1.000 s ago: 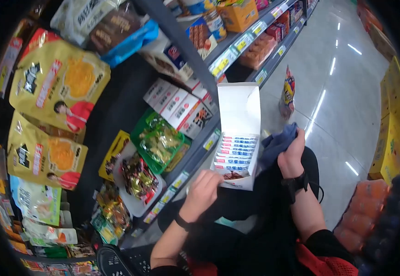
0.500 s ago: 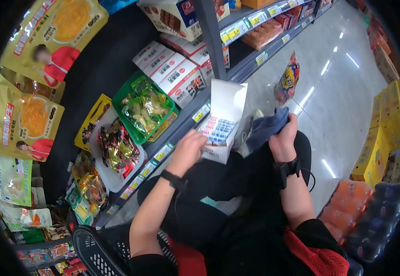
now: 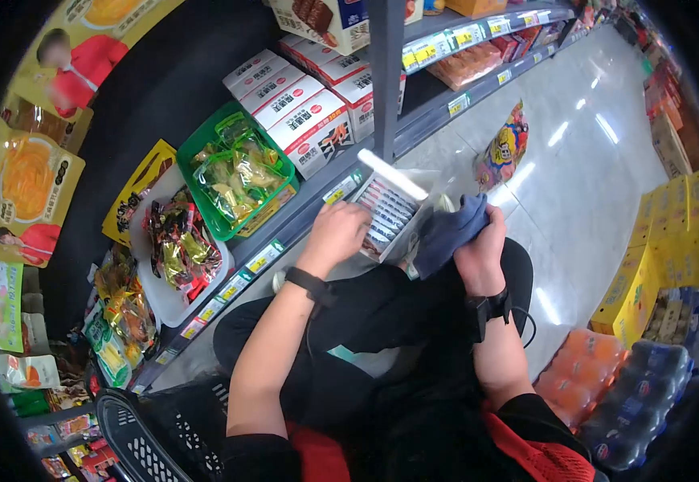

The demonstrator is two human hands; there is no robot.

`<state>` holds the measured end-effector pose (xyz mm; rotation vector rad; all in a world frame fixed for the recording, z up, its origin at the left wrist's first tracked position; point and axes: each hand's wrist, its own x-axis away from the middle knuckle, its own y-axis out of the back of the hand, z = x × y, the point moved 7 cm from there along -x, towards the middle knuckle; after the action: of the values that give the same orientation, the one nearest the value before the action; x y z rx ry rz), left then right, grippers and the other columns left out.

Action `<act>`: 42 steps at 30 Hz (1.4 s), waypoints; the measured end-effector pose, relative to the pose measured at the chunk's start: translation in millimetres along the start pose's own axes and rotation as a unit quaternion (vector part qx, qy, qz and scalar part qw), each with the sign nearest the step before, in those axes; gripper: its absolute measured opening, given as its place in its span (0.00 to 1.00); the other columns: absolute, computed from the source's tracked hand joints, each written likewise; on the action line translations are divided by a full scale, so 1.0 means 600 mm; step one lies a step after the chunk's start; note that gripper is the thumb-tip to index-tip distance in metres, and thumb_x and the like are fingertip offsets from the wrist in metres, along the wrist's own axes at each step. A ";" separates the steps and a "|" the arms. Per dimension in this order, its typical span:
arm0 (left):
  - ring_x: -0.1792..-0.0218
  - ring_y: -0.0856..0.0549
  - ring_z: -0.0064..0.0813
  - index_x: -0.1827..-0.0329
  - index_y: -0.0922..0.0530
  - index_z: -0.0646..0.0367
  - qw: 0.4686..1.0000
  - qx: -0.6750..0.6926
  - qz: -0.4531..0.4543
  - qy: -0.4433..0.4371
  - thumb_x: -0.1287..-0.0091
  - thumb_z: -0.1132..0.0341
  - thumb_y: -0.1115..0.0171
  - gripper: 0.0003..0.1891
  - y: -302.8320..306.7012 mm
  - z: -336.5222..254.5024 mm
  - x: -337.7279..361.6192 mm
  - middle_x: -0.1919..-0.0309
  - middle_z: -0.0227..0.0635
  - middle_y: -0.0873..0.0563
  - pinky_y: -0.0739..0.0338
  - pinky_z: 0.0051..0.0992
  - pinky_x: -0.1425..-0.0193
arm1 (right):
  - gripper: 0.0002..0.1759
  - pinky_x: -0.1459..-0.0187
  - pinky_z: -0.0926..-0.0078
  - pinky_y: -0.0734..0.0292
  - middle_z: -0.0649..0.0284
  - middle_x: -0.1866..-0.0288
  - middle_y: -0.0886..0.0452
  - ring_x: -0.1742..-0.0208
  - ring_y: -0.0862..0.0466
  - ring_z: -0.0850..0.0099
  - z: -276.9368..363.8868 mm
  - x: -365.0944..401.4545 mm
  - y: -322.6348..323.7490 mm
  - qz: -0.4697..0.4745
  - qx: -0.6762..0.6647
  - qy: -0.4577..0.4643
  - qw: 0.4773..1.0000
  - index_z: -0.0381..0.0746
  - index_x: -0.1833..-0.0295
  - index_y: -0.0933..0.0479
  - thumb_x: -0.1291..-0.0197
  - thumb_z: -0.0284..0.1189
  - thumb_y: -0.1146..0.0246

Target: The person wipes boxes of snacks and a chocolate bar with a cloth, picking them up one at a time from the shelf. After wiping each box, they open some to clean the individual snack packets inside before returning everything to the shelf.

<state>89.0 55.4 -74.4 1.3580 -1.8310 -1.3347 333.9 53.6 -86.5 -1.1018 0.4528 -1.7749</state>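
In the head view, my left hand [image 3: 338,233] is closed at the near left wall of an open white box [image 3: 374,251]. Thin packets with printed edges [image 3: 392,210] stand in a row inside it, and its lid is raised at the far side. My right hand [image 3: 482,255] grips a dark blue cloth [image 3: 448,233], bunched up just right of the box. Part of a shoe shows behind the cloth. A colourful snack bag [image 3: 504,149] is on the floor beyond.
Shelving on the left holds a green basket [image 3: 288,173] of wrapped snacks, a white tub [image 3: 165,301] and white cartons [image 3: 309,128]. A black basket [image 3: 145,438] is at lower left. Orange bottle packs [image 3: 581,369] and yellow boxes [image 3: 627,293] line the right side.
The box has tipped, so its packets show edge-on and its lid appears foreshortened. My right hand, still gripping the cloth, has shifted slightly left and down. The view has shifted slightly.
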 end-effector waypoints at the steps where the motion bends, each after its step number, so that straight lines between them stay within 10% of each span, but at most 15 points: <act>1: 0.49 0.18 0.38 0.59 0.13 0.51 0.998 -0.036 0.044 0.018 0.42 0.65 0.33 0.09 -0.027 0.010 0.004 0.60 0.32 0.14 0.28 0.44 0.43 | 0.19 0.43 0.60 0.22 0.59 0.53 0.16 0.52 0.17 0.62 -0.004 -0.002 -0.002 0.002 0.001 -0.006 1.000 0.37 0.49 0.23 0.27 0.40 0.53; 17: 0.51 0.16 0.34 0.51 0.17 0.50 0.989 -0.103 -0.091 -0.060 0.34 0.66 0.37 0.10 -0.011 -0.004 0.011 0.62 0.31 0.14 0.28 0.51 0.39 | 0.20 0.40 0.61 0.24 0.59 0.52 0.15 0.49 0.16 0.61 -0.057 -0.002 -0.023 0.043 0.062 -0.019 0.997 0.38 0.49 0.23 0.25 0.42 0.52; 20: 0.59 0.13 0.45 0.42 0.27 0.55 0.988 0.098 -0.032 0.116 0.29 0.64 0.39 0.15 0.083 -0.024 0.017 0.63 0.39 0.12 0.20 0.45 0.46 | 0.23 0.34 0.60 0.28 0.57 0.46 0.16 0.42 0.18 0.60 -0.040 0.015 -0.034 0.080 0.057 0.015 0.995 0.36 0.43 0.24 0.23 0.44 0.54; 21: 0.67 0.12 0.43 0.42 0.32 0.60 0.985 0.125 -0.079 0.092 0.25 0.65 0.40 0.15 0.104 -0.027 0.030 0.66 0.44 0.11 0.17 0.36 0.59 | 0.25 0.33 0.60 0.28 0.56 0.43 0.17 0.40 0.19 0.60 -0.036 0.025 -0.043 0.102 0.059 0.027 0.993 0.35 0.41 0.25 0.23 0.44 0.55; 25: 0.56 0.14 0.17 0.43 0.29 0.64 0.829 0.515 -0.154 0.153 0.24 0.73 0.41 0.11 0.112 -0.033 0.086 0.54 0.38 0.10 0.19 0.23 0.54 | 0.33 0.26 0.59 0.37 0.55 0.31 0.24 0.29 0.26 0.59 -0.042 0.089 -0.103 0.217 0.079 0.026 0.973 0.34 0.30 0.31 0.20 0.50 0.60; 28: 0.53 0.14 0.17 0.42 0.28 0.65 0.752 0.622 -0.137 0.172 0.23 0.74 0.42 0.11 0.114 -0.064 0.110 0.50 0.38 0.11 0.20 0.20 0.51 | 0.38 0.22 0.57 0.43 0.55 0.25 0.29 0.23 0.32 0.59 -0.076 0.131 -0.131 0.297 0.076 -0.041 0.951 0.33 0.25 0.36 0.20 0.54 0.63; 42: 0.61 0.16 0.16 0.51 0.24 0.66 0.805 0.477 -0.279 0.217 0.25 0.65 0.35 0.12 0.105 -0.017 0.120 0.59 0.33 0.13 0.22 0.20 0.55 | 0.39 0.19 0.53 0.54 0.61 0.17 0.39 0.18 0.40 0.59 -0.132 0.179 -0.153 0.362 0.007 -0.174 0.916 0.39 0.18 0.44 0.22 0.54 0.67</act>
<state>43.3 -12.7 -24.7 2.6023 -1.8617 -0.1105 205.1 -9.7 -11.8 -1.0308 0.5365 -0.9114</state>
